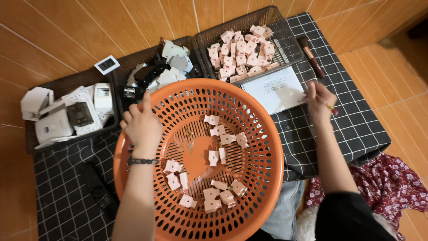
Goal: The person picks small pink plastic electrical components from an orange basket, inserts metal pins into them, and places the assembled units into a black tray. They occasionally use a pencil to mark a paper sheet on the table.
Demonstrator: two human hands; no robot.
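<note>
A round orange slotted basket sits in front of me with several small pink plastic pieces scattered inside. My left hand hovers over the basket's far left rim, fingers curled, index finger up; nothing shows in it. My right hand rests to the right of the basket at the edge of a white sheet of paper, gripping a pen with a red end. A dark mesh tray beyond the paper holds a heap of the same pink pieces.
Two more dark trays at the back left hold white and black plastic parts and white housings. A brush lies right of the mesh tray. A black remote lies on the black checked cloth. Orange floor tiles surround it.
</note>
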